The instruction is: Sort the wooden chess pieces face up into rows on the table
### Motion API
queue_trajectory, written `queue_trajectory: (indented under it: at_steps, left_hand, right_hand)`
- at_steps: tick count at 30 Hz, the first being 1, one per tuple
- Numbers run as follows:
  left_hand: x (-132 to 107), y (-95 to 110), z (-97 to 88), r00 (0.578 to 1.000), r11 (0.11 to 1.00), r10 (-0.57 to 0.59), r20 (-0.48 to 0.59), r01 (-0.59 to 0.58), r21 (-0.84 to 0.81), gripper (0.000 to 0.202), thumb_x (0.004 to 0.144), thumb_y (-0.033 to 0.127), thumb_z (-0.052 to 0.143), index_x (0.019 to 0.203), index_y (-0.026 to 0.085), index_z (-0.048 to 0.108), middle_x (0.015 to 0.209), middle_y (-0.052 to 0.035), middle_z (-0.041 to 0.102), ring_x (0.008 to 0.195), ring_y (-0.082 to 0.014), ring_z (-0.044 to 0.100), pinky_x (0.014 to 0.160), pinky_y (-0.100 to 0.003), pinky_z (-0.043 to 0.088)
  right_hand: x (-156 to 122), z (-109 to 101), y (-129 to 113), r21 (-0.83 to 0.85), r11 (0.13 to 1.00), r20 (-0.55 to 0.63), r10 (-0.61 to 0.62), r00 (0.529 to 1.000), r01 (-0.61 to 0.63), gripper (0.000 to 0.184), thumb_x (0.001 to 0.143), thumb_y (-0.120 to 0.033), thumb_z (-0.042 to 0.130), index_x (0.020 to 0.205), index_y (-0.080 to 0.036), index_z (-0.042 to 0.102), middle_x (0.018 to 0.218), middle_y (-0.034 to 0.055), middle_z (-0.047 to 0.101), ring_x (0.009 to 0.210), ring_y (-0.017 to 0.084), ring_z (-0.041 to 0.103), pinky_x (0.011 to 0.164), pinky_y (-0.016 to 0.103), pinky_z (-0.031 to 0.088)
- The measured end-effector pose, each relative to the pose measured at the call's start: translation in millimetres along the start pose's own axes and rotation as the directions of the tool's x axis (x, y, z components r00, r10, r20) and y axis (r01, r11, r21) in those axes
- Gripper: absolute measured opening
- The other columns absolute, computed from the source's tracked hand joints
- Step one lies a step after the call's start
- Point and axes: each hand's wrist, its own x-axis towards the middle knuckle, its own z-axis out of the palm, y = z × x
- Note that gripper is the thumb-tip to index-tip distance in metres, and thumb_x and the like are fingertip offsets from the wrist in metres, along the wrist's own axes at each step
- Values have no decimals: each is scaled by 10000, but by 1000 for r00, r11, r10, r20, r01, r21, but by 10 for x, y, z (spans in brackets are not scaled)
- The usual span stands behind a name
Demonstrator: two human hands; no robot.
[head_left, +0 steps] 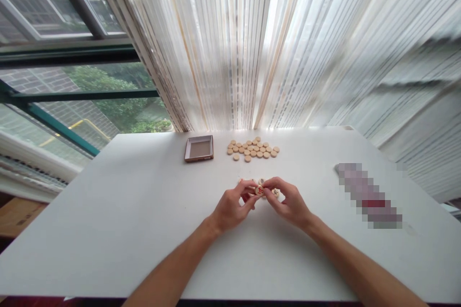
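My left hand (233, 206) and my right hand (288, 201) meet over the middle of the white table (126, 211). Together their fingertips pinch a small round wooden game piece (258, 190) with a red mark on its face. A few more marked pieces (261, 182) lie on the table right under and behind my fingers, partly hidden. Farther back, a cluster of several plain round wooden pieces (252, 149) lies flat. A small square brown box (199, 148) stands open to the left of that cluster.
A blurred-out oblong object (369, 195) lies on the table's right side. Striped sheer curtains (273, 43) hang behind the table. A window (72, 81) with a green rail is at the left, beyond the table's left edge.
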Motion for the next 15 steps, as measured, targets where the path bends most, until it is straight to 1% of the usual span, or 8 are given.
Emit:
queue_trajectory:
  at_steps: [2, 6, 15]
  left_hand:
    - [3, 16, 0, 1000, 999, -26, -8, 25, -32, 274, 938, 341, 590, 1168, 199, 549, 1052, -82, 721, 713, -152, 706, 608, -274, 590]
    - [12, 62, -11, 998, 994, -60, 0, 60, -91, 293, 935, 358, 599, 1169, 191, 544, 988, -73, 726, 695, -150, 700, 602, -266, 585]
    - [20, 76, -16, 998, 989, -68, 14, 69, -130, 315, 939, 364, 596, 1186, 175, 542, 927, -69, 717, 658, -142, 687, 624, -271, 578]
  right_hand:
    - [-3, -4, -10, 20, 1000, 12, -12, 1000, 11, 87, 934, -230, 582, 1003, -214, 631, 875, 46, 704, 754, 173, 669, 703, 302, 553]
    - [-5, -12, -29, 45, 999, 29, -24, 999, 22, 139, 920, -223, 599, 1058, -212, 617, 913, 56, 698, 784, 178, 670, 730, 317, 564]
    - [7, -7, -57, 37, 998, 12, -41, 999, 40, 140, 917, -242, 615, 1053, -208, 617, 895, 53, 695, 770, 175, 669, 713, 312, 569]
